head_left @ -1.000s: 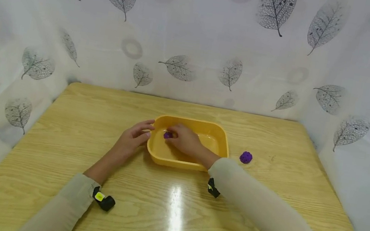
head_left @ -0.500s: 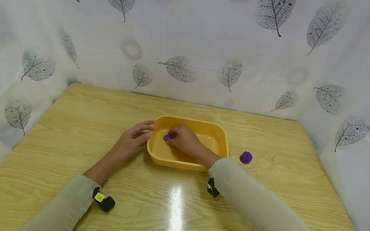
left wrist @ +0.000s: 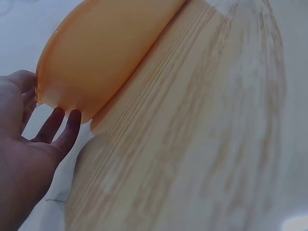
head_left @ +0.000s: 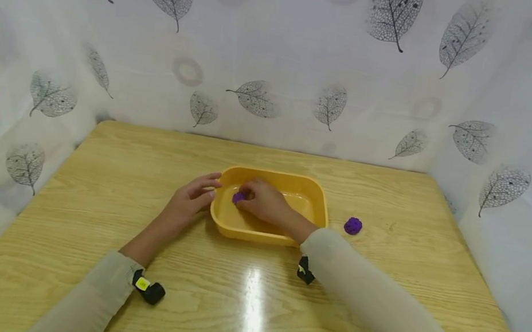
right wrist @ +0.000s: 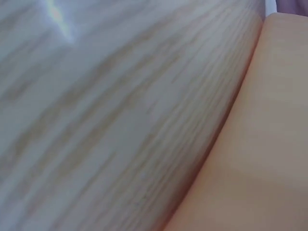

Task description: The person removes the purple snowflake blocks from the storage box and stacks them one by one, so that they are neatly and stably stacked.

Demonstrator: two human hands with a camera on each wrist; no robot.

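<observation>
Inside the yellow plastic tub (head_left: 255,236), toward its left end, my right hand (head_left: 267,201) pinches a small purple bumpy ball (head_left: 238,197) between thumb and fingers. Part of that ball is hidden by the fingertips. My left hand (head_left: 192,198) rests against the tub's left end with fingers spread and fairly straight. In the left wrist view, the fingers of the left hand (left wrist: 33,144) touch the end wall of the tub (left wrist: 96,57). The right wrist view shows only the side wall of the tub (right wrist: 255,144); the right hand is out of sight there.
A second purple bumpy ball (head_left: 353,225) lies on the wooden table (head_left: 202,307), right of the tub. White curtains with a grey leaf print (head_left: 285,47) stand behind the table and along both sides.
The purple ball in the right fingers has turned and shifted slightly within the tub. My left hand, the tub and the other ball look unmoved.
</observation>
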